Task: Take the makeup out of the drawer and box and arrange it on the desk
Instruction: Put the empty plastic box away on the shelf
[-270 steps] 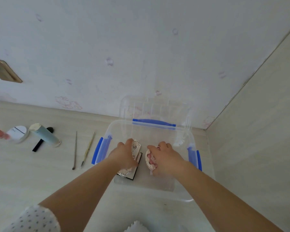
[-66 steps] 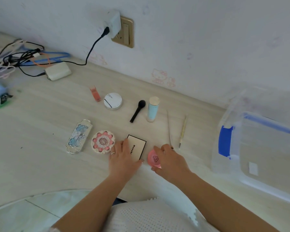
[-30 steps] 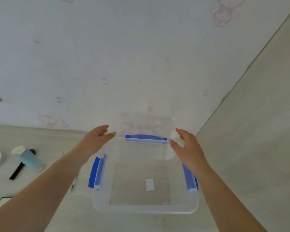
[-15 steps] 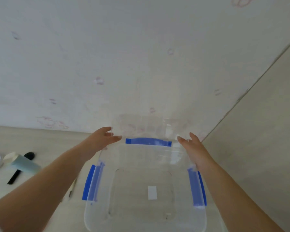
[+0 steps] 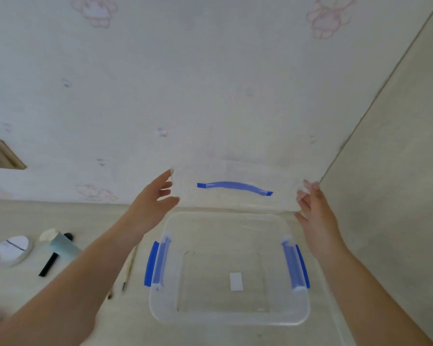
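I see the clear plastic box point(image 5: 230, 318) sitting on the table point(image 5: 15, 290), centre-near, w/ a blue latch on its left and right sides. Inside there's only a small white label point(image 5: 236, 281) on the bottom, as far as I can make out thru the plastic.

Both hands are up at the far side of the box, holding the clear lid point(image 5: 235, 203) by its ends. Left hand point(image 5: 150, 208) grips the lid's left edge, thumb below and fingers above. Right hand point(image 5: 315, 208) grips the right edge; fingers curl round it, though the plastic blurs the fingertips. The lid is nearly see-thru against the wall, so I can't tell its tilt for sure or whether it touches the box rim. Its blue handle point(image 5: 235, 187) is the clearest part.

Makeup lies on the table to the left, partly hidden by the left forearm: a thin brush point(image 5: 129, 268) just left of the box, its near end behind the arm; a pale blue tube point(image 5: 61, 245); a black brush point(image 5: 51, 260) partly under the tube; a round white compact point(image 5: 13, 249). At the left frame edge something pink is cut off, too blurred to name. Wall socket plate point(image 5: 3, 154) also cut off, far left.
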`<act>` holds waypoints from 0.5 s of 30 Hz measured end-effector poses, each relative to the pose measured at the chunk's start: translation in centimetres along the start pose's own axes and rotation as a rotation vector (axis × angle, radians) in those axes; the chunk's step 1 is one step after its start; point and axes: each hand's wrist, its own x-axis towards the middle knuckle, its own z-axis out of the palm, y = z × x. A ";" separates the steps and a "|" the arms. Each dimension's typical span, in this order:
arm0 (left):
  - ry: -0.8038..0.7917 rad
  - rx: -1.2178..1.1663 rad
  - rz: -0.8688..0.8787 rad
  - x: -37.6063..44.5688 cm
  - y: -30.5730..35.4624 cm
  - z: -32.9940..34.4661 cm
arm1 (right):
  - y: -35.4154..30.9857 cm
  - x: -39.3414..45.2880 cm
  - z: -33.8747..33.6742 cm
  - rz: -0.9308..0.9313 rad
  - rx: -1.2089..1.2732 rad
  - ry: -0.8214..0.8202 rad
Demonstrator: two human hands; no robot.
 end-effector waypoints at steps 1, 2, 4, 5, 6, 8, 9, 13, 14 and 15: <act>-0.002 -0.021 0.013 -0.7 -0.1 -0.3 | -0.1 -0.6 -0.2 -0.018 0.042 -0.011; -0.008 -0.040 0.022 -1.6 -0.2 -0.5 | -0.1 -1.4 -0.5 -0.014 0.084 -0.009; -0.014 -0.067 0.037 -3.6 -0.5 -1.0 | 0.0 -3.0 -0.9 -0.009 0.149 0.016; -0.009 -0.071 0.044 -4.6 -0.8 -1.1 | 0.2 -3.7 -1.0 -0.009 0.172 0.022; 0.006 -0.065 0.050 -5.5 -1.2 -1.2 | 0.4 -4.4 -1.1 -0.002 0.192 0.024; 0.038 -0.038 0.060 -7.3 -2.0 -1.3 | 1.2 -5.8 -1.4 0.000 0.198 0.021; 0.043 -0.031 0.060 -8.2 -2.4 -1.3 | 1.6 -6.5 -1.5 0.008 0.201 0.024; 0.061 -0.062 0.056 -10.9 -3.5 -1.0 | 2.7 -9.1 -1.6 0.060 0.142 0.064; 0.068 -0.072 0.057 -11.3 -3.9 -1.0 | 3.1 -9.7 -1.6 0.060 0.114 0.066; 0.074 -0.081 0.058 -11.6 -4.4 -1.0 | 3.5 -10.1 -1.7 0.065 0.094 0.071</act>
